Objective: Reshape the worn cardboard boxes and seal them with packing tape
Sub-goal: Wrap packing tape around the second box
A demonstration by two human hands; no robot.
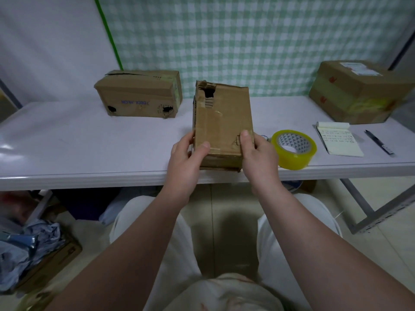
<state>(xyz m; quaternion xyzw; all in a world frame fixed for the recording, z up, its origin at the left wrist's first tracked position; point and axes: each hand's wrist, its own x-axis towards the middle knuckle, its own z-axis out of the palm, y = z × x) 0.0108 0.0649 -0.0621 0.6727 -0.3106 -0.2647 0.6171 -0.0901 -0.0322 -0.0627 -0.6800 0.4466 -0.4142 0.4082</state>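
Worn cardboard box (pixel 222 122) at centre, over the front edge of the white table (pixel 89 142). Left hand (pixel 187 158) grips its left side and right hand (pixel 258 158) its right, thumbs on the upper face. There's a torn hole at the box's far-left corner. Yellow packing tape roll (pixel 292 160) lies flat at 3 o'clock, just beside the right hand. Notepad (pixel 341 142) and pen (pixel 379 142) are further out at 3. Long holed box (pixel 137 95) at 11, large box (pixel 359 93) at 2.

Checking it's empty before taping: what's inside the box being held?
Only darkness shows through the torn hole near the top corner of the box; cardboard covers everything else inside.
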